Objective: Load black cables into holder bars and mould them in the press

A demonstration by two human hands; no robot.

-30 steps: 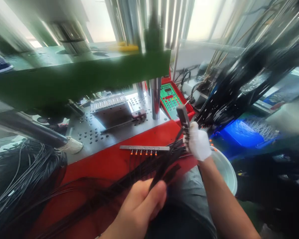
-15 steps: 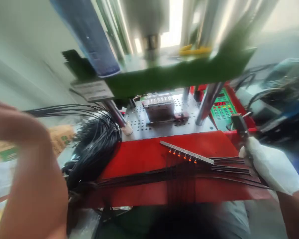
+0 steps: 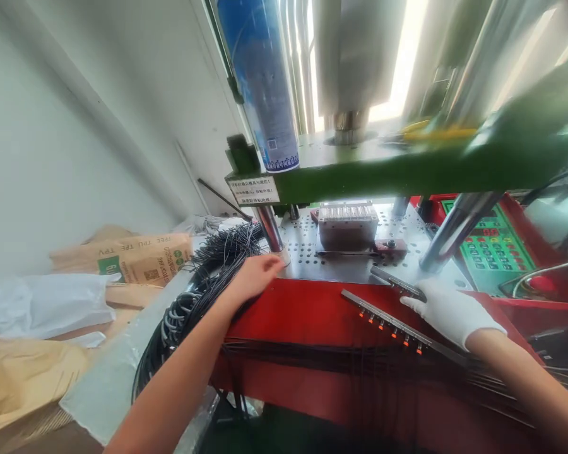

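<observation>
My bare left hand (image 3: 258, 275) reaches over the edge of a black cable bundle (image 3: 218, 265), close to the foot of the left press column. Its fingers are loosely bent and I see nothing between them. My right hand (image 3: 447, 310), in a white glove, is closed on one end of a dark metal bar (image 3: 392, 279) near the front edge of the perforated plate. Just in front of that bar, a longer metal strip (image 3: 383, 315) with several orange-tipped cable ends along it lies slanted on the red surface (image 3: 303, 309).
A green press beam (image 3: 360, 180) spans above a metal mould block (image 3: 348, 227) on the perforated plate (image 3: 307, 265). A blue spray can (image 3: 269, 88) stands on the beam. The green control panel (image 3: 495, 243) is at right. Paper sacks (image 3: 146, 258) lie at left.
My left hand has come down from the left to the cable bundle; the cables stretched out there are no longer raised. My right hand has moved inward with the bar. The view has turned left.
</observation>
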